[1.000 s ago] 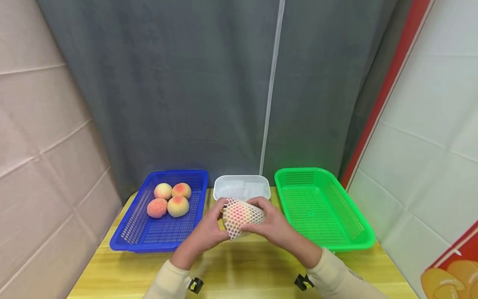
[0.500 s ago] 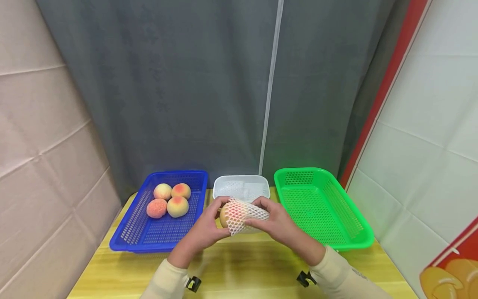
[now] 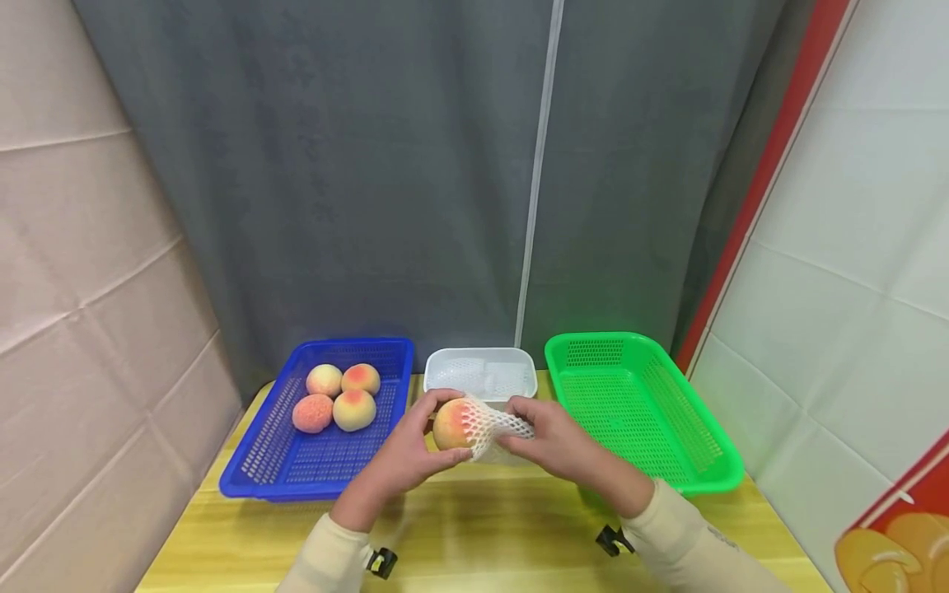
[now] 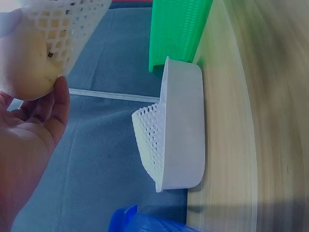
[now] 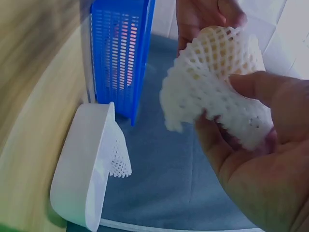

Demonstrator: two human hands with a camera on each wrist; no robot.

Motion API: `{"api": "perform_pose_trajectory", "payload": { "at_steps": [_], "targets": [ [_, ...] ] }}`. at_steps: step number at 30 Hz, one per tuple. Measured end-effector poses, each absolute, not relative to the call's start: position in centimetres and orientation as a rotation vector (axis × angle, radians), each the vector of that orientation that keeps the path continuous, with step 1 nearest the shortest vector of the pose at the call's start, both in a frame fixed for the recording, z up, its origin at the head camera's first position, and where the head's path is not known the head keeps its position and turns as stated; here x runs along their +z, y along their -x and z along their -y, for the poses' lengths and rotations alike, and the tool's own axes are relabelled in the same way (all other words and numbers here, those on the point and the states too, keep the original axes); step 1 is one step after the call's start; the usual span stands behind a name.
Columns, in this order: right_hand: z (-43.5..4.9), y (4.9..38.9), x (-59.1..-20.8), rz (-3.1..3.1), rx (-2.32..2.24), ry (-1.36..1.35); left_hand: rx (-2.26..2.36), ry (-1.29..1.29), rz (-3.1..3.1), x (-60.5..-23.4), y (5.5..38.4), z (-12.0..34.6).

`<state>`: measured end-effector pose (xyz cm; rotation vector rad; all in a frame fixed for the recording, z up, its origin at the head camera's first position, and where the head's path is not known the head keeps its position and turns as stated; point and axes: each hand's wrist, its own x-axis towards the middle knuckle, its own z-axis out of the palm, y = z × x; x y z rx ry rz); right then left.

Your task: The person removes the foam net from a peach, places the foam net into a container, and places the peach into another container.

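Note:
Above the table's middle my left hand (image 3: 406,451) grips a peach (image 3: 449,425), its bare yellow and red side facing left. A white foam net sleeve (image 3: 483,427) covers the peach's right part and narrows into a bunch. That bunched end is pinched by my right hand (image 3: 554,441). In the right wrist view, thumb and fingers close on the foam net sleeve (image 5: 212,92), while the left hand (image 5: 205,19) shows behind. From the left wrist view, fingers of the left hand (image 4: 34,130) cup the peach (image 4: 21,63) from below.
A blue basket (image 3: 319,478) with several peaches (image 3: 353,410) stands at the left. Behind the hands is a white tray (image 3: 480,352) holding more foam nets (image 3: 460,375). A green basket (image 3: 638,412) stands right, on the wooden table (image 3: 482,535). A grey curtain (image 3: 371,165) hangs behind.
The foam net sleeve, which covered most of the peach, now covers only its right part. My right hand has moved slightly right with the bunched end; more bare peach shows at left.

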<state>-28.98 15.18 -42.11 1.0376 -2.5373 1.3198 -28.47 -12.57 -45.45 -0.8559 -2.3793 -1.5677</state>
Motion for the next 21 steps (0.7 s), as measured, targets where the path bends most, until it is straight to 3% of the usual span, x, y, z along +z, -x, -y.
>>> {"api": "perform_pose_trajectory", "payload": {
  "at_steps": [12,21],
  "targets": [
    [-15.6,29.5,-42.3,2.652,1.081,-1.127,-1.594,0.846,2.362,-45.6,28.2,12.8],
    [-15.7,33.5,-42.2,2.535,0.770,-1.083,-1.558,0.811,2.369,-45.9,28.2,13.3]
  ]
}}
